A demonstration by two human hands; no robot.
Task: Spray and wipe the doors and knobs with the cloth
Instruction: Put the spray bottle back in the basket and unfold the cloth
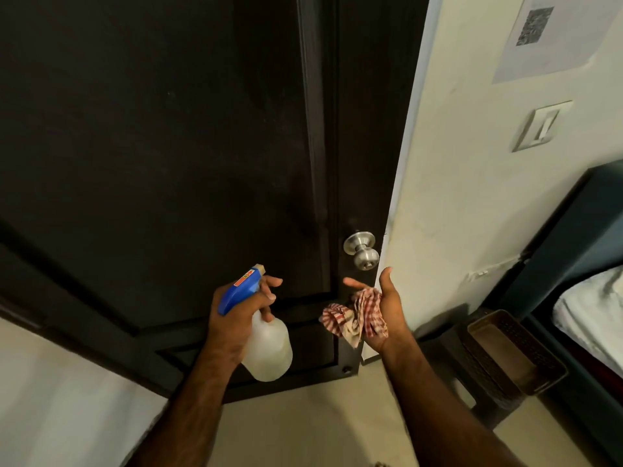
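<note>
The left hand (236, 311) is wrapped round the neck of the spray bottle (266, 345), a finger by the trigger and the nozzle facing the dark door (168, 146). Best to mist the panel lightly from here, then swing towards the knob (362, 249) just right of it. The right hand (384, 308) lies mostly open below the knob, the checked cloth (354, 316) draped in its palm, perhaps loosely pinched; it should bunch the cloth before wiping.
</note>
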